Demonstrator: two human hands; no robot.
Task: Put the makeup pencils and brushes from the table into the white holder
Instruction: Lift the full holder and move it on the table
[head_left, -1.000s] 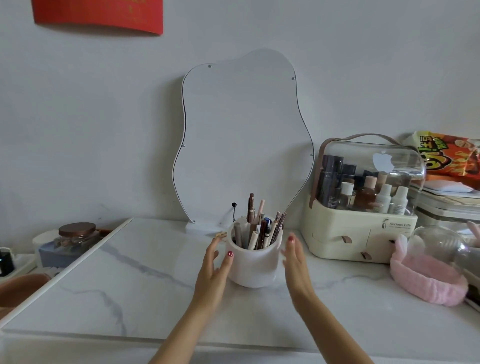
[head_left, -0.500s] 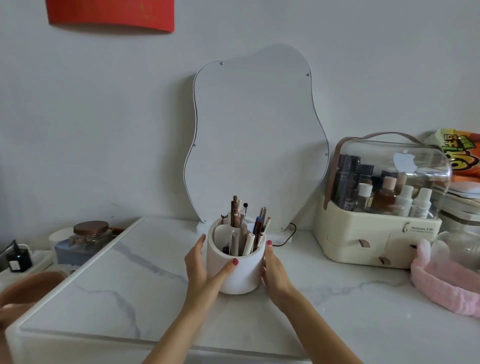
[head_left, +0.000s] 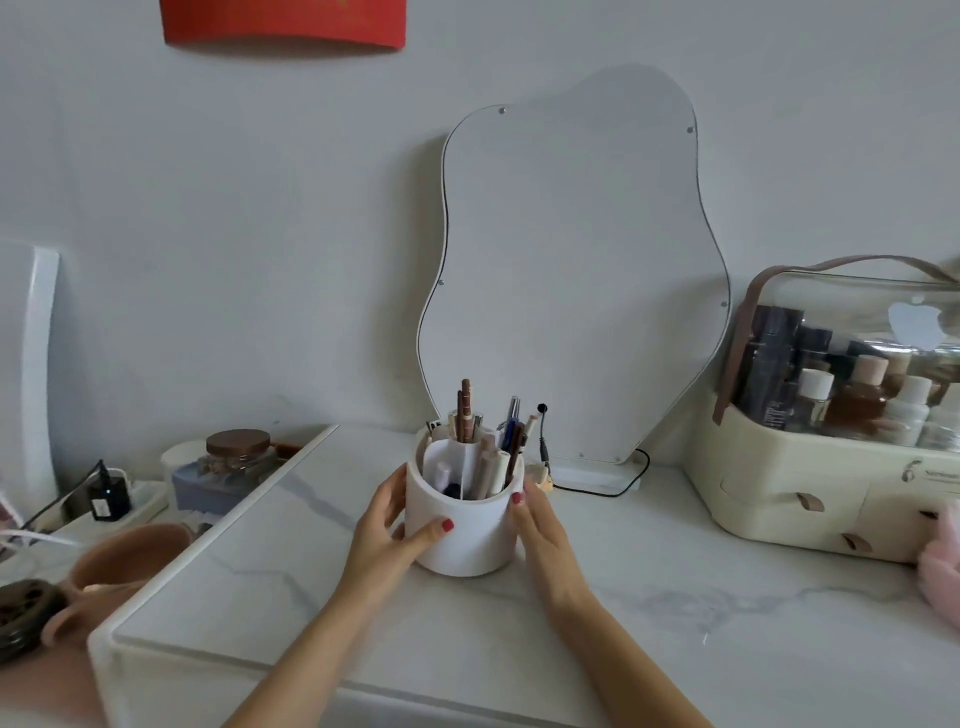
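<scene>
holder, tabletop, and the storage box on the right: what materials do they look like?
Holder: matte white, opaque, thick-walled with inner dividers; probably plastic, possibly ceramic or silicone.
Tabletop: white with grey veins and a soft sheen; marble or a marble-look slab, cannot tell which.
Storage box: glossy cream body, likely moulded plastic; its clear lid shows bottles and reflections, so transparent plastic.

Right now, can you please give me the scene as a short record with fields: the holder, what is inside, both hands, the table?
holder: white holder, upright on the marble table, in front of the mirror
contents: pencils and brushes standing inside, in divided compartments
left hand: left hand on the holder's left side, thumb across its front
right hand: right hand against the holder's right side
loose pencils on table: none visible
beside: cream cosmetics organizer to the right
</scene>
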